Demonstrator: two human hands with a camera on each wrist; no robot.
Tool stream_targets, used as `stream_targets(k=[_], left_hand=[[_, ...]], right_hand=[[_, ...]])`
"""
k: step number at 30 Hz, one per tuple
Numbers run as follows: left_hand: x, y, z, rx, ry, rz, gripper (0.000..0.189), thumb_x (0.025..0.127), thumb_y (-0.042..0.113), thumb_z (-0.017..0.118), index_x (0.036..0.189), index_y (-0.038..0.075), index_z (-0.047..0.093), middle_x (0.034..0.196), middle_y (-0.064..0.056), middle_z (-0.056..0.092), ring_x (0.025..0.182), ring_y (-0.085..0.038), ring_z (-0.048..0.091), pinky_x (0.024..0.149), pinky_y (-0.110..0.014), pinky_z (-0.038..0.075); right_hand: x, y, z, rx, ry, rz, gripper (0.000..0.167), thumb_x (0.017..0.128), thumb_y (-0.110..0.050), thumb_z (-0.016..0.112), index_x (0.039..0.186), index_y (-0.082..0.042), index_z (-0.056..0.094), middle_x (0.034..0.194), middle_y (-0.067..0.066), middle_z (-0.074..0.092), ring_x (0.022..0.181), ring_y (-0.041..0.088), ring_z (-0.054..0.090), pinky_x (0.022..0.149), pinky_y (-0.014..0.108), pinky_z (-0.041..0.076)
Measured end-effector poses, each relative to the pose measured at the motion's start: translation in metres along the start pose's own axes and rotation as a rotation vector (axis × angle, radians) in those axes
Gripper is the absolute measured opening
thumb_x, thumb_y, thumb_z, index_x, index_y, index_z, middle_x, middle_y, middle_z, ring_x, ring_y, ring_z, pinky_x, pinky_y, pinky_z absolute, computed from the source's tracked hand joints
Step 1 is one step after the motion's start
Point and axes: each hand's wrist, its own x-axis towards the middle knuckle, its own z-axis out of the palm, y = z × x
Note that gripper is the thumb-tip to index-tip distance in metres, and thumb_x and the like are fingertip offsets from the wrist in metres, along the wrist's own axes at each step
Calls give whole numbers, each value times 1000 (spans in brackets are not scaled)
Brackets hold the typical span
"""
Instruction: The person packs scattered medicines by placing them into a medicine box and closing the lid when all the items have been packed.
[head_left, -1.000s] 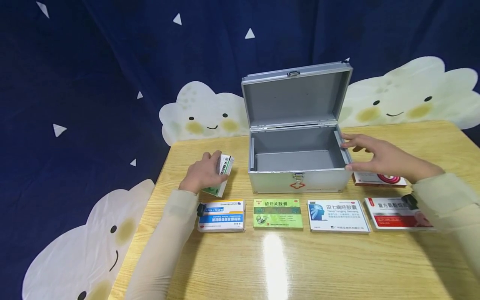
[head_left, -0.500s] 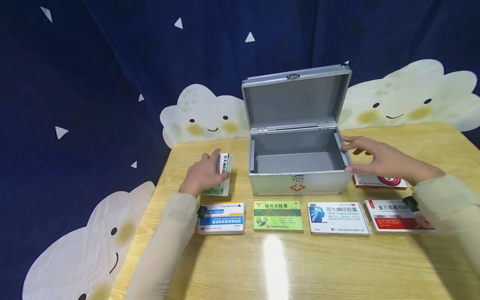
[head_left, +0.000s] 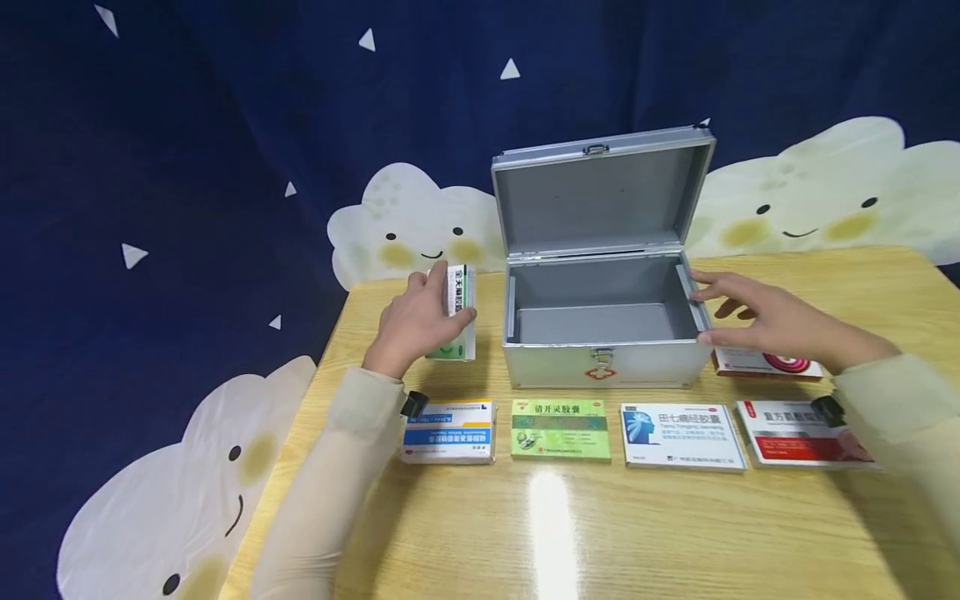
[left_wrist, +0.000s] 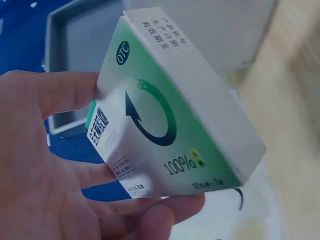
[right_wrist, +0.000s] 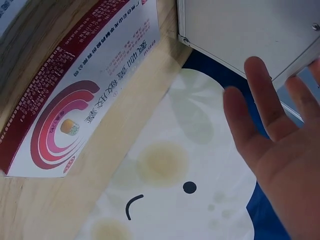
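Note:
My left hand grips a green-and-white medicine box between thumb and fingers, left of the silver first-aid case. In the left wrist view this medicine box is tilted, its OTC mark and 100% print facing the camera. The case has its lid raised, and its grey inside holds nothing visible. My right hand rests its fingertips at the case's right rim, the thumb near the front corner. The right wrist view shows its fingers extended, overlapping the case's side.
In front of the case lie a blue-and-white box, a green box, a white box and a red-and-white box. Another red-and-white box lies below my right hand. A dark blue curtain hangs behind.
My left hand has raised the green-and-white medicine box from the table's left side and moved it away from me, slightly to the right. My right hand keeps its place at the case rim.

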Motion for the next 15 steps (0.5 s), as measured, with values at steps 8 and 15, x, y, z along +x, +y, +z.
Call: stream_targets(k=[8, 15], left_hand=[[-7, 17, -13, -41, 38, 71, 89, 87, 57, 60, 159, 24, 20, 147, -14, 43, 86, -27, 60, 67, -38, 48], [-6, 40, -20, -59, 116, 122, 87, 87, 56, 61, 158, 24, 22, 145, -14, 45, 83, -26, 60, 66, -40, 50]], right_hand=[[3, 1, -2, 1, -11, -3, 76, 84, -45, 76, 147, -15, 46, 162, 12, 31, 113, 36, 60, 92, 58, 53], [1, 4, 2, -10, 8, -18, 72, 83, -41, 78, 144, -15, 50, 161, 11, 33, 108, 31, 63, 89, 48, 55]])
